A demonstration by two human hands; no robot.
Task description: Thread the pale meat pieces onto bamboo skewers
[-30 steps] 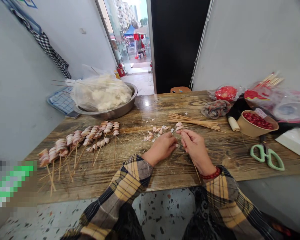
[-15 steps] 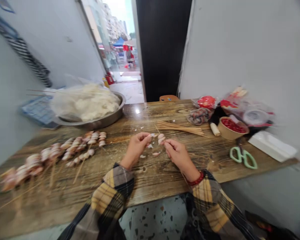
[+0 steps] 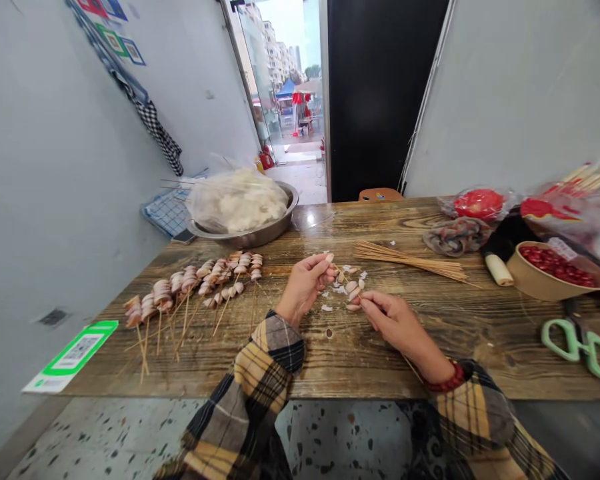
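Note:
My right hand [image 3: 393, 323] is closed around a bamboo skewer whose shaft runs back under the wrist. Several pale pinkish pieces, which look like garlic cloves [image 3: 353, 291], are threaded on it just beyond the fingertips. Between thumb and fingers my left hand [image 3: 305, 283] pinches one small clove-like piece [image 3: 329, 258], held near the skewer's tip. White papery flakes [image 3: 327, 308] and a few loose pieces lie on the wood below. To the left, several filled skewers [image 3: 163, 295] lie in a row, their bare ends toward me.
Bare bamboo skewers [image 3: 415, 260] lie beyond my right hand. A metal basin [image 3: 260, 237] holding a plastic bag [image 3: 240, 203] of whitish stuff stands back left. At right are green-handled scissors [image 3: 583, 347], a tub [image 3: 540, 283] of red pieces and plastic bags. A green code card [image 3: 75, 353] lies front left.
My view has swung left, so everything appears farther right. My left hand has lifted slightly with its piece and sits near the skewer's tip. My right hand still grips the skewer.

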